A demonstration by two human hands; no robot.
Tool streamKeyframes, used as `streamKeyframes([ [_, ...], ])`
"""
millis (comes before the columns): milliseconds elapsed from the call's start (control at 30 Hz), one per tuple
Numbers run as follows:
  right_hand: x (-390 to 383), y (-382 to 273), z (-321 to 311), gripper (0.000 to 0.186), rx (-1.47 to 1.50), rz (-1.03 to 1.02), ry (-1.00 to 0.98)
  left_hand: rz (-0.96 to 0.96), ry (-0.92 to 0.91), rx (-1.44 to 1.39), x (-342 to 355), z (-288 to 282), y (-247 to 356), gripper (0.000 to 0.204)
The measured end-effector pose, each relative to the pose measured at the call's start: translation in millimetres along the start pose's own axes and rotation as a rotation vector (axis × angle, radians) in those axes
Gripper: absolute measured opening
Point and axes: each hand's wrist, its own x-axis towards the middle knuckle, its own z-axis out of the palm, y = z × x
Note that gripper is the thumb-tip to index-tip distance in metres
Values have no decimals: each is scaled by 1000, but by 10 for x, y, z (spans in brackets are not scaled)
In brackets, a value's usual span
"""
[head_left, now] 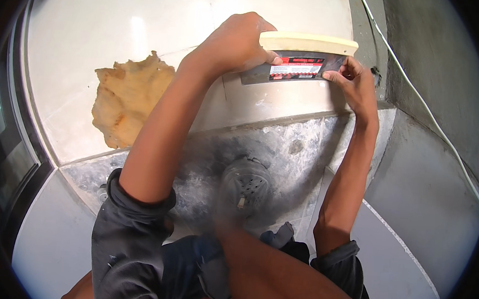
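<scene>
I hold a wide scraper (309, 44) with both hands, up against a pale, smooth panel (149, 15). Its cream handle strip runs along the top, and a grey metal blade with a red, white and black label hangs below. At the scraper's left end my left hand (237, 41) is closed, its thumb pressed on the blade near the label. My right hand (355, 85) pinches the blade's right end between thumb and fingers. Some fingers of both hands are hidden behind the tool. Left of my left forearm, a ragged tan-brown patch (125, 100) shows on the panel.
Below the panel runs a dusty, grey-stained ledge or floor strip (299, 147), where a dusty clog (247, 182) rests beneath my leg. A white cable (416, 94) hangs along the grey wall (450, 57) at right. A dark frame (31, 187) stands at the left edge.
</scene>
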Motion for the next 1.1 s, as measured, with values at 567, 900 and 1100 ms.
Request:
streamKeyframes([
  [567, -196, 271, 146, 39, 86, 22, 194, 127, 73, 163, 170, 6, 73, 46],
  [900, -271, 198, 252, 38, 225, -11, 274, 170, 229, 136, 157, -26, 79, 58],
  [1100, -403, 160, 214, 38, 184, 95, 228, 133, 245, -543, 150, 33, -100, 41],
])
